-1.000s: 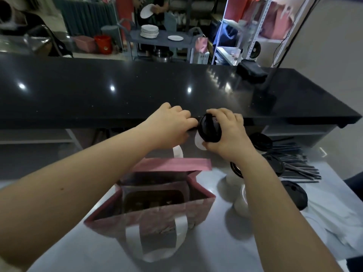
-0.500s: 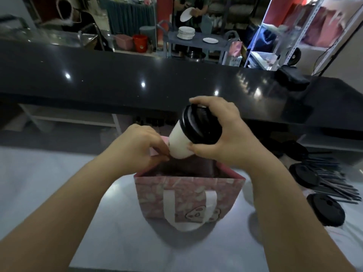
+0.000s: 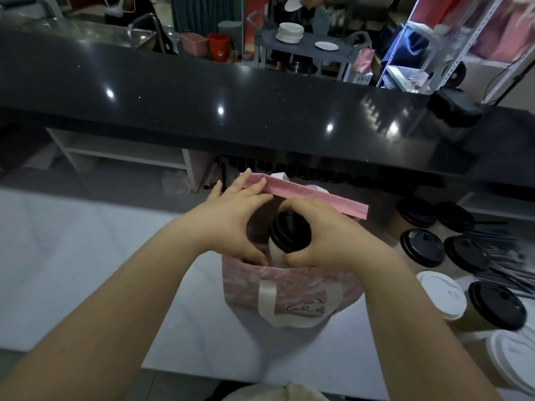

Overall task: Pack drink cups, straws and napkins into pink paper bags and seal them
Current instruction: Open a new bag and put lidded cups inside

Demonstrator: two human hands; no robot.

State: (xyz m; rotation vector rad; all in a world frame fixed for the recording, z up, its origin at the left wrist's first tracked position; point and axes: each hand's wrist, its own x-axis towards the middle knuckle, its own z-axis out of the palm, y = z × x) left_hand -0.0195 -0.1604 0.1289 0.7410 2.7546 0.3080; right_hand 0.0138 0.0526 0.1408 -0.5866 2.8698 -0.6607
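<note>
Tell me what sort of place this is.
Probably a drinks shop's packing counter. Many lidded takeaway cups and black straws sit beside a pink paper bag below a black service counter, with stacked plates on a cart behind.

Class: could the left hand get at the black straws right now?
Probably not: the left hand holds the bag open, and the right arm lies between it and the straws.

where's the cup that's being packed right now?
Centre of the head view: the black-lidded cup sits in the mouth of the pink bag, gripped by the right hand, with the left hand holding the bag's left rim open.
</note>
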